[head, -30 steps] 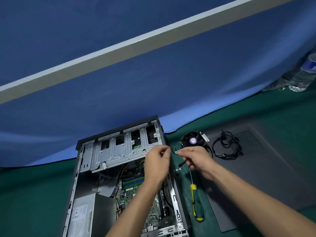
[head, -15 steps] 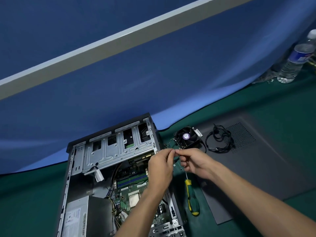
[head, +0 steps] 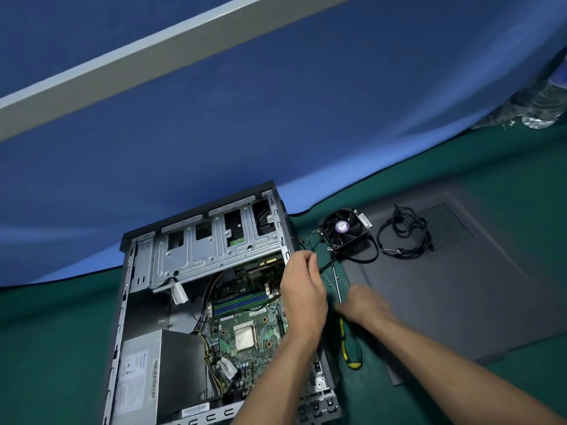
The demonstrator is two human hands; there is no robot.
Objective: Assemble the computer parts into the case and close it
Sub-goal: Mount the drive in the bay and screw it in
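The open computer case (head: 129,302) lies flat on the green mat, showing the motherboard (head: 260,329) with a bare CPU (head: 245,334) and the power supply (head: 159,372). My left hand (head: 303,289) hovers over the case's right wall, its curled fingers pinching the thin black fan cable (head: 325,266). That cable runs to the cooler fan (head: 345,230) lying just right of the case. My right hand (head: 362,306) is blurred and low over the green-and-yellow screwdriver (head: 351,348), fingers reaching toward its shaft without closing round it.
The dark side panel (head: 475,296) lies flat on the right with a coiled black cable (head: 405,234) on it. A water bottle (head: 549,108) stands at the far right edge. A blue cloth hangs behind the table.
My right hand let go of the small cable piece and dropped down toward the screwdriver. The left hand kept its hold by the case wall. The view tilted downward.
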